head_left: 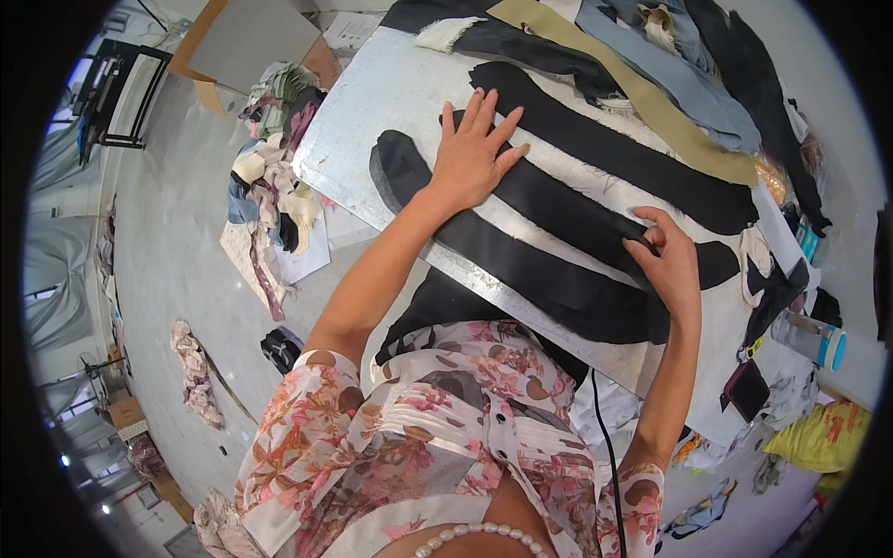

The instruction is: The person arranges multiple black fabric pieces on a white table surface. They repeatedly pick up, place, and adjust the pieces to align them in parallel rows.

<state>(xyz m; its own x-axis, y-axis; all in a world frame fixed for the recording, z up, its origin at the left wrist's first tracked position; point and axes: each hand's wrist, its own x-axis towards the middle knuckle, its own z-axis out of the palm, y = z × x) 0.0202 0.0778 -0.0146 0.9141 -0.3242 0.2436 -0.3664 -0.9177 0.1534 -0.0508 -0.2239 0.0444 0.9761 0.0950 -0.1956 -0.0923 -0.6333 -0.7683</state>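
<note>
Three long black fabric strips lie side by side, slanting across the pale metal-topped table (353, 112). My left hand (474, 153) is open, its fingers spread flat over the upper left end of the middle black fabric strip (567, 200). Farther right, my right hand (668, 260) pinches that same strip between thumb and fingers. The far black fabric strip (623, 144) lies beyond both hands, its edge frayed. Under my left wrist and nearer to me runs the near black fabric strip (530, 265), close to the table edge. White fabric shows between the strips.
Olive fabric (633, 93) and blue-grey fabric (679, 84) are heaped at the table's far side. A scrap pile (279, 177) lies on the floor to the left. Near the right edge are a blue-and-clear container (819, 342) and a dark pouch (747, 391). A black cable (606, 446) hangs in front of me.
</note>
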